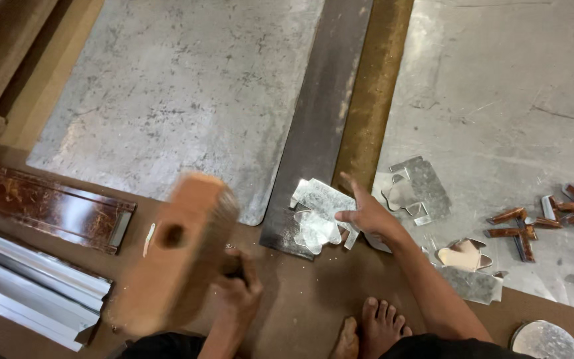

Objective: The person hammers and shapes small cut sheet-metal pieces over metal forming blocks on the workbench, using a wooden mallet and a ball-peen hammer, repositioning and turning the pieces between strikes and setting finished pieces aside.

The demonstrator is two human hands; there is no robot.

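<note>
Grey metal sheets cover the floor around me. My left hand has its fingers wrapped tight around the handle of a wooden mallet, its head blurred. My right hand presses spread fingers flat on a cut tin piece lying on a dark steel bar. Similar cut pieces lie nearby; brown strips run off the right edge.

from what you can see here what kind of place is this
Probably a sheet-metal workshop, worked at floor level. The left hand grips a wooden mallet, the right hand presses a cut sheet-metal piece on a dark steel bar, with metal offcuts lying nearby.
</note>
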